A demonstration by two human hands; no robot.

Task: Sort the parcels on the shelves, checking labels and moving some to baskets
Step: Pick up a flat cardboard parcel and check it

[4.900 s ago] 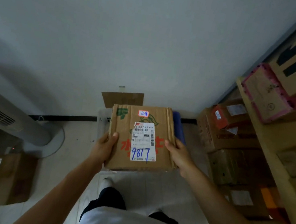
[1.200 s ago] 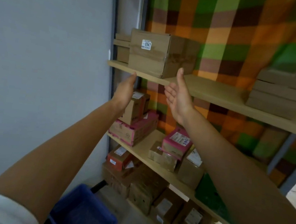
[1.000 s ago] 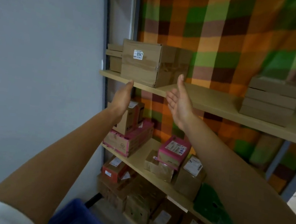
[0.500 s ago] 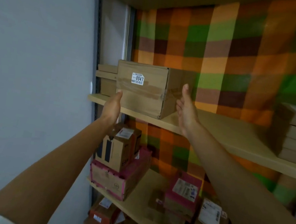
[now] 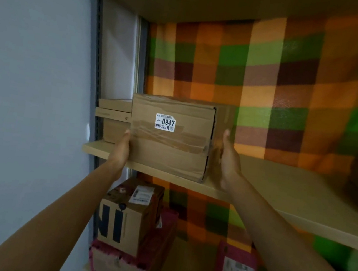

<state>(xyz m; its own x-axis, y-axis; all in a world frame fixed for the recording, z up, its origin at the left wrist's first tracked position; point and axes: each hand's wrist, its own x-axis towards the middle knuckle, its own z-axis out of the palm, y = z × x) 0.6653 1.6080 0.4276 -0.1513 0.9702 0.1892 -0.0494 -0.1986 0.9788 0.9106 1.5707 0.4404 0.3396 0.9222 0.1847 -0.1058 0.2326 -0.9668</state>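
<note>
Box: brown cardboard box (image 5: 168, 152), white 0947 label (image 5: 165, 122), on wooden shelf (image 5: 280, 189), left end.
Hands: left hand (image 5: 121, 148), right hand (image 5: 227, 160) press its sides; right fingers (image 5: 226, 139) straight, left's half hidden, probably likewise.
Advice: we squeeze evenly, slide it out level.

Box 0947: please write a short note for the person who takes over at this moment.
Left hand: open, flat against the left side of box 0947.
Right hand: open, flat against its right side.
The box stands at the front edge of the shelf, not yet lifted. Its label faces out and is readable.
Done: both hands on the box, label in sight.
Left: lift the box off and decide where it goes. No basket is in view. More parcels lie lower down.
</note>
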